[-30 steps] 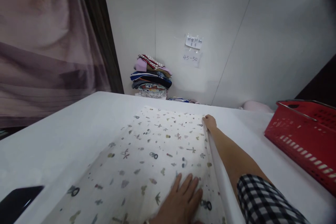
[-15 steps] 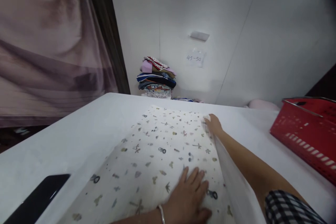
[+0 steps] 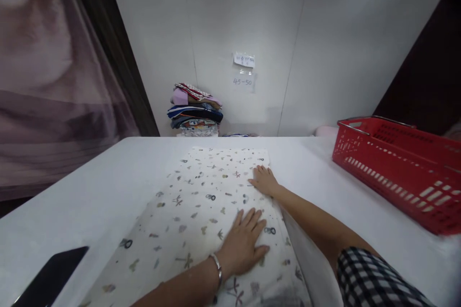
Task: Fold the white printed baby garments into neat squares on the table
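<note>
Right hand (image 3: 264, 181) is back from the far corner, now at the right edge of the cloth (image 3: 194, 201). I keep both hands flat, fingers spread, gripping nothing; left hand (image 3: 243, 244) presses mid-cloth. Cloth lies spread on the surface (image 3: 90, 187). Smoothing step; next likely needs an edge pinch.

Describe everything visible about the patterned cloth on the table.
The patterned cloth is cream fabric scattered with small grey, olive and reddish motifs. It lies spread flat and lengthwise on the white table, its near end running out of view. The left hand presses palm-down on it; the right hand rests flat near its right edge.
</note>
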`<state>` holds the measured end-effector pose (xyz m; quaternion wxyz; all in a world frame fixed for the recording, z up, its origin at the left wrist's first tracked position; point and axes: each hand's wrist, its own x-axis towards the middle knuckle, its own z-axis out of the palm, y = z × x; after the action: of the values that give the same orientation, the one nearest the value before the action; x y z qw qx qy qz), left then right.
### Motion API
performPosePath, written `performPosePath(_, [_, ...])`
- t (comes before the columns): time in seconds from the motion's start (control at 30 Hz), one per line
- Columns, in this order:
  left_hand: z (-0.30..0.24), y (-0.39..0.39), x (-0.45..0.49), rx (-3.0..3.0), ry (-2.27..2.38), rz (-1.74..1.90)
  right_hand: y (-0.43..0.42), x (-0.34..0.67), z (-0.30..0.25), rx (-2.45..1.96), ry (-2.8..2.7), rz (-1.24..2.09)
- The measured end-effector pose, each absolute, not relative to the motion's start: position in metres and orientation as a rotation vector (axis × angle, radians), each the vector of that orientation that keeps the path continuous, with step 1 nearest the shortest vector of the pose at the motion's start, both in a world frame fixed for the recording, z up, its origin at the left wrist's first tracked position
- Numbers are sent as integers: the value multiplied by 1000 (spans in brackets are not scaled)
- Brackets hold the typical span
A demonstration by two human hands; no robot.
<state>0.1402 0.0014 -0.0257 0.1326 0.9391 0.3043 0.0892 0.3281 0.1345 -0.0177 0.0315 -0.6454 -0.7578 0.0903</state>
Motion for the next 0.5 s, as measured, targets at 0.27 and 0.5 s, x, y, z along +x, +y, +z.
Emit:
performPosePath(0.27, [-26,2,143,2763,908,250,45,324,-10,-1806,-2283,497])
performPosePath(0.5, [-24,3,145,2809,904,180,-43,325,-6,-1574,-2309,650])
